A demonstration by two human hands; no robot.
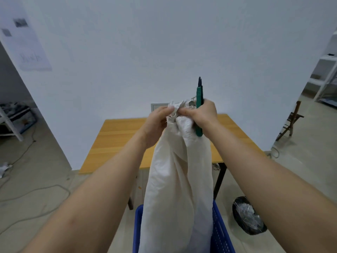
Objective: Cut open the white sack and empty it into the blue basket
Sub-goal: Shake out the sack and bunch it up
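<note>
A tall white sack stands upright with its lower part inside the blue basket at the bottom of the view. My left hand pinches the bunched, tied neck of the sack from the left. My right hand grips the neck from the right and also holds a green-handled cutter, whose dark tip points straight up above my fingers. The sack's contents are hidden.
A wooden table with black legs stands behind the sack against the white wall. A black bin bag with clear plastic scraps lies on the floor to the right. Cables run across the floor at left. A shelf unit stands far right.
</note>
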